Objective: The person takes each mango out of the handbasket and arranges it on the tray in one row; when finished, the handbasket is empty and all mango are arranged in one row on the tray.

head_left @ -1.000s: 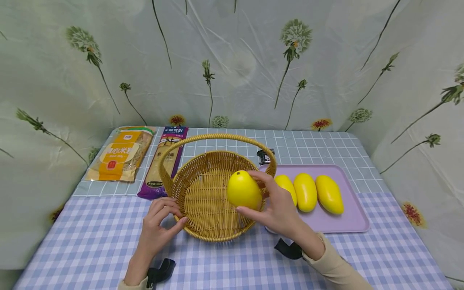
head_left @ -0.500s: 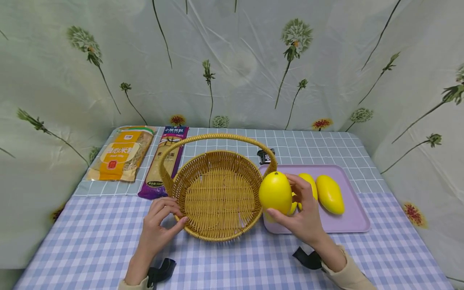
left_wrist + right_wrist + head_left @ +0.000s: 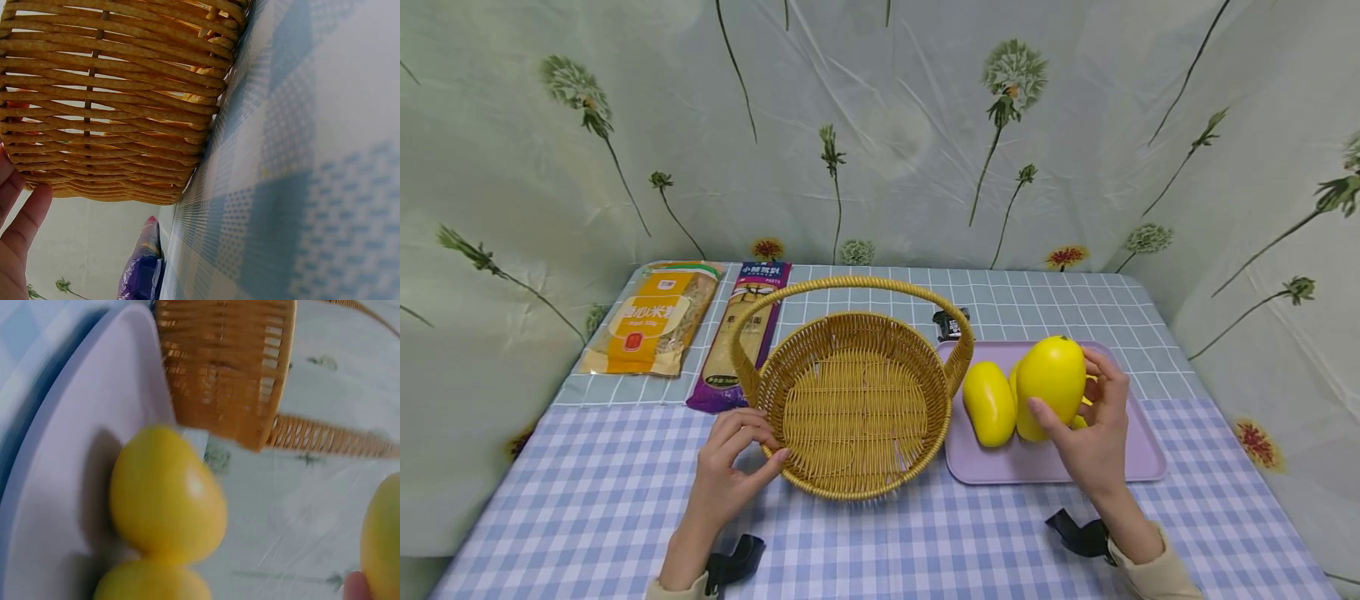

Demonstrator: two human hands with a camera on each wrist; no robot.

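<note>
My right hand [image 3: 1097,425] grips a yellow mango [image 3: 1051,379] above the lilac tray [image 3: 1000,471]. Below it on the tray lies another mango [image 3: 988,404] in plain sight, while further mangoes are partly hidden behind the held one and my fingers. In the right wrist view, two tray mangoes [image 3: 165,494] touch, and the held mango [image 3: 384,537] shows at the right edge. My left hand [image 3: 730,454] holds the near-left rim of the round wicker basket [image 3: 853,400], whose woven floor shows bare. The left wrist view has the basket's side [image 3: 112,100] beside my fingertips.
The basket's tall handle [image 3: 850,283] arches over it. To the back left lie an orange food bag [image 3: 651,321] and a purple pasta packet [image 3: 737,333]. A small black object [image 3: 950,323] sits behind the tray. A printed curtain [image 3: 887,133] surrounds the table.
My right hand has carried the mango from over the basket's right side rightward to above the tray. The left hand and basket have stayed in place.
</note>
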